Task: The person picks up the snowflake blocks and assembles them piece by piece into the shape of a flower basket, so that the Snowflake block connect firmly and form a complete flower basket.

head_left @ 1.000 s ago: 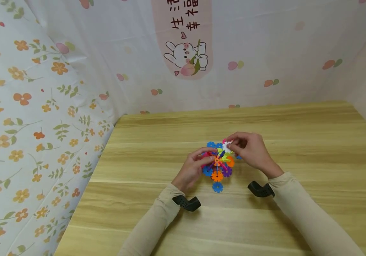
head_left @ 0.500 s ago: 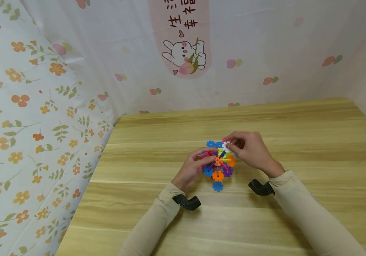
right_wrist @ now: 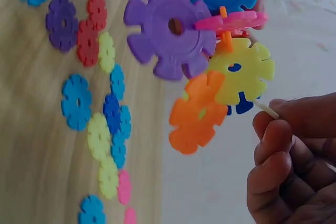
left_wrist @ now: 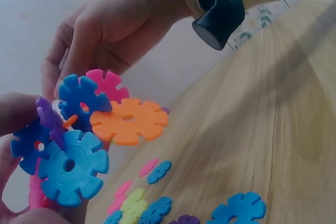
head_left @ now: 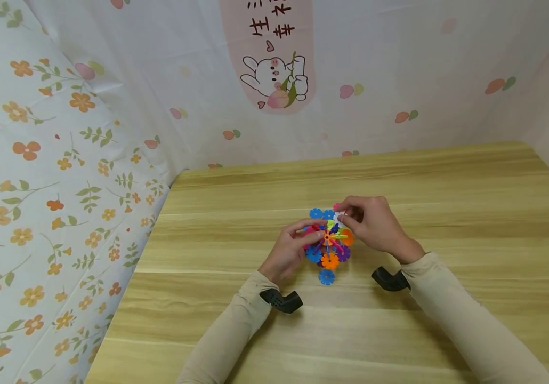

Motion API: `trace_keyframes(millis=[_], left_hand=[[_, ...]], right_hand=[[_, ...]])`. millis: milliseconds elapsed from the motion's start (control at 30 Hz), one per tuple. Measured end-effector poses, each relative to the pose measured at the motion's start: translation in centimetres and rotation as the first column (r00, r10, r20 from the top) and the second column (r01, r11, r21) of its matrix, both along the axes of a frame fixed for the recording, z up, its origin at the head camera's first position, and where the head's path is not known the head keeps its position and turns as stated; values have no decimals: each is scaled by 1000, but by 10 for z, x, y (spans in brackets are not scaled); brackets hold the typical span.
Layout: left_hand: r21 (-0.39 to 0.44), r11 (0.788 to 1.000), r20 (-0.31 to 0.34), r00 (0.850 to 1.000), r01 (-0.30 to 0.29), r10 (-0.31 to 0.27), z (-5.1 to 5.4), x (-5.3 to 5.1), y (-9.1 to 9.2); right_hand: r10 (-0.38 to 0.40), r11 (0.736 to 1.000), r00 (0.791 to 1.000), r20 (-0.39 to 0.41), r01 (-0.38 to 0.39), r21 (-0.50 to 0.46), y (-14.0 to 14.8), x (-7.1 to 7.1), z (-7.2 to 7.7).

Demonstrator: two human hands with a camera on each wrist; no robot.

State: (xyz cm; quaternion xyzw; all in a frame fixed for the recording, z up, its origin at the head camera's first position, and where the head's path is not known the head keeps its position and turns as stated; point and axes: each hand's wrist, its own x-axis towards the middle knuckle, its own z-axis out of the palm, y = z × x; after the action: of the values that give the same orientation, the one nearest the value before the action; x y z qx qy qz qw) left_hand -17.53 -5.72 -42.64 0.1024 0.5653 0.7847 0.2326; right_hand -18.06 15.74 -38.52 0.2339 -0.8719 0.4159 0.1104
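Note:
My left hand [head_left: 286, 248] grips a ball-like cluster of notched plastic snowflake discs, slotted together in blue, orange, purple, pink and yellow. One orange disc [head_left: 330, 261] of it faces the head view. At the cluster's upper right, my right hand [head_left: 375, 226] pinches a white snowflake disc [head_left: 339, 217] between thumb and index finger. Seen edge-on in the right wrist view, the white disc [right_wrist: 266, 109] meets the rim of a yellow disc [right_wrist: 247, 69]; whether it sits in a slot I cannot tell. Purple [right_wrist: 170, 30] and orange [right_wrist: 197, 114] discs stick out beside it.
Several loose discs lie on the wooden table [head_left: 198, 298] beneath and behind the cluster, among them a blue one [right_wrist: 77, 102] and a purple one [right_wrist: 62, 23]. Floral cloth [head_left: 63, 213] hangs at the left, and a printed cloth [head_left: 375, 58] at the back.
Both hands keep their hold. The cluster has shifted slightly right with a small turn, and the white disc shows less of its face. The head view has tilted a little.

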Motion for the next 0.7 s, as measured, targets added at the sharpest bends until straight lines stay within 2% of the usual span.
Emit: trace_keyframes(millis=[100,267,400,600,633,700], left_hand=[[-12,1000,19,1000,-4,4,0,0,1],[-51,998,42,999,-25,27,1,2,1],[-73,997,62,997,-29,34,2,2,1],[-33,999,93,996,-5,8,2,-6,-1],[-27,1000,92,996,-5,7,2,-7,-2],[-20,1000,86,996,-5,6,3,-8,-5]], right_hand=[[23,999,996,88,-21,-32,2,-1,-1],[70,997,967,244,-58,-53,3,-2,-2],[81,996,955,286,-66,-61,4,-3,-3],[87,992,936,340,-49,-117,13,-12,-4],[78,993,937,341,-44,-107,15,-14,-5],[42,999,947,319,-40,-11,19,-17,-7]])
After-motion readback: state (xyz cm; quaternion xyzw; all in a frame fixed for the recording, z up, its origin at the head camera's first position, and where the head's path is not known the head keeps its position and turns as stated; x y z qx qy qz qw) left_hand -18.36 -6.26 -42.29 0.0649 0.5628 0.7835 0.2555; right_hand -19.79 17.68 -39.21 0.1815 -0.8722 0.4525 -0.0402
